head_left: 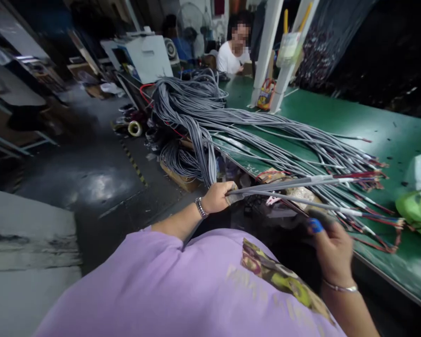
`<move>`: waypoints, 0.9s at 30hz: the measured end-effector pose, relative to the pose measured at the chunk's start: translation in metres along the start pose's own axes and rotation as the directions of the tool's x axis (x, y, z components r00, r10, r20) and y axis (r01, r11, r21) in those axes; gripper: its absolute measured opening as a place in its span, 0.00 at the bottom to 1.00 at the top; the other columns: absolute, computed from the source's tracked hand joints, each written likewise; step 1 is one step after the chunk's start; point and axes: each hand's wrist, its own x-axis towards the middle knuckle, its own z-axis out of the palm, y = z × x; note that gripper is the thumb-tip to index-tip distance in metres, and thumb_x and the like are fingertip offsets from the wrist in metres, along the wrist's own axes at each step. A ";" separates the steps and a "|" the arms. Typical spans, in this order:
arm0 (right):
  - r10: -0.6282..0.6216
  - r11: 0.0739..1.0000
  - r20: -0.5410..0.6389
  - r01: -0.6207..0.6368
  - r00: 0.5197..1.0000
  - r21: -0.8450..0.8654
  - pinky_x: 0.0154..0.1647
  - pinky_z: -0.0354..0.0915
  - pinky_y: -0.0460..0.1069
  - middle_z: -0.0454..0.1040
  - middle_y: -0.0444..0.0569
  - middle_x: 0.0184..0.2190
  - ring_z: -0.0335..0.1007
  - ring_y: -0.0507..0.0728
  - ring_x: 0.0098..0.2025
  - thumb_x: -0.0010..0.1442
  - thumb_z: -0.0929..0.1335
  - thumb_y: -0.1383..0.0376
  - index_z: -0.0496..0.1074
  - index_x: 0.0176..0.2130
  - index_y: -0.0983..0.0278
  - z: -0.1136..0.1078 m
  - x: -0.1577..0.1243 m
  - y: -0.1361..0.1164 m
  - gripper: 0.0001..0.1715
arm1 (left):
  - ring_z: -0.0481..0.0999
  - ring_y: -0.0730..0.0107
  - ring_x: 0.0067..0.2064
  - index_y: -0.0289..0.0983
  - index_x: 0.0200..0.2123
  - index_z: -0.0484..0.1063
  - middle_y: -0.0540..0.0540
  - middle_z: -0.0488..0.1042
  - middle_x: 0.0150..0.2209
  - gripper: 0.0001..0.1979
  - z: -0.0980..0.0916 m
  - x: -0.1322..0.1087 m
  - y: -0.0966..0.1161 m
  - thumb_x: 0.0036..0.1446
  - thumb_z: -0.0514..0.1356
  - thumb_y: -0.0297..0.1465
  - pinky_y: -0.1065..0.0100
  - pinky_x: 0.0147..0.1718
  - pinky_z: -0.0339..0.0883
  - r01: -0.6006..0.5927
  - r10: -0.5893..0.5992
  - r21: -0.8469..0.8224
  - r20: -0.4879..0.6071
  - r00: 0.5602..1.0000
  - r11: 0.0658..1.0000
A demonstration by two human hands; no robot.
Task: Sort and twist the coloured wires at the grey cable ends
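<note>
Workshop: dim, with a dark floor (101,187) and a green tabletop (344,114) along the right.
Right hand (333,248): closest, near the tabletop's edge, blue wrap (315,225) on one digit; blurred, so whether its fingers hold anything cannot be told.
Left hand (219,196): fingers closed around several grey cables (277,187), their stripped ends reaching over the tabletop.
Cardboard box (182,182): below the tabletop, a coil of grey cable (180,157) in it.
Cable pile (189,96): heaped along the tabletop, ends fanned rightward.
Clear holder (289,49): on a white post (284,86), yellow-handled tools (286,21) sticking up from it.
Person (231,58): farthest, white top, beyond the tabletop.
</note>
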 end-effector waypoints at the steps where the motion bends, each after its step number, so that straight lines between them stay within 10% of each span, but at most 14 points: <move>1: 0.048 0.989 0.128 -0.065 0.991 0.130 0.30 0.70 0.54 0.80 0.52 0.38 0.74 0.58 0.30 0.56 0.74 0.51 0.75 0.46 0.60 0.014 -0.009 -0.016 0.22 | 0.67 0.71 0.26 0.39 0.27 0.64 0.50 0.67 0.23 0.24 0.000 -0.002 0.000 0.61 0.52 0.53 0.69 0.27 0.59 -0.025 0.024 0.026 0.023 0.999 0.999; 5: 0.079 0.843 0.468 -0.310 0.880 0.441 0.47 0.74 0.57 0.77 0.53 0.53 0.76 0.63 0.49 0.53 0.76 0.50 0.73 0.48 0.56 0.062 -0.019 -0.070 0.26 | 0.71 0.66 0.28 0.40 0.28 0.65 0.46 0.70 0.25 0.23 -0.003 -0.006 -0.004 0.63 0.48 0.52 0.65 0.30 0.62 -0.169 0.140 0.181 0.162 0.977 0.969; 9: 0.065 0.672 0.329 -0.285 0.942 0.684 0.61 0.65 0.62 0.78 0.53 0.50 0.71 0.64 0.57 0.54 0.75 0.49 0.72 0.48 0.57 0.091 -0.008 -0.087 0.26 | 0.75 0.62 0.31 0.40 0.30 0.67 0.43 0.74 0.28 0.24 0.001 -0.004 -0.013 0.66 0.44 0.50 0.64 0.31 0.63 -0.314 0.196 0.268 0.388 0.901 0.911; 18: 0.217 0.423 0.312 -0.377 0.925 0.824 0.51 0.70 0.59 0.58 0.36 0.16 0.65 0.52 0.25 0.58 0.73 0.54 0.70 0.32 0.59 0.112 -0.026 -0.072 0.13 | 0.78 0.66 0.36 0.40 0.39 0.73 0.47 0.79 0.35 0.21 -0.013 0.026 -0.020 0.62 0.55 0.51 0.70 0.34 0.66 -0.288 0.222 -0.019 0.687 0.692 0.957; 22: 0.175 0.478 0.314 -0.359 0.933 0.802 0.52 0.69 0.59 0.62 0.37 0.16 0.67 0.53 0.27 0.60 0.71 0.49 0.70 0.31 0.59 0.110 -0.035 -0.061 0.18 | 0.74 0.59 0.55 0.36 0.49 0.72 0.38 0.76 0.53 0.18 -0.003 0.098 -0.021 0.67 0.49 0.39 0.61 0.56 0.65 -0.265 0.192 0.219 0.305 0.933 0.939; 27: 0.072 0.595 0.358 -0.328 0.931 0.734 0.51 0.68 0.58 0.66 0.39 0.19 0.72 0.55 0.32 0.63 0.68 0.47 0.73 0.39 0.60 0.107 -0.041 -0.049 0.20 | 0.73 0.53 0.55 0.34 0.53 0.72 0.35 0.75 0.53 0.20 0.040 0.180 -0.022 0.61 0.52 0.34 0.56 0.55 0.65 -0.225 -0.007 0.591 0.363 0.932 0.775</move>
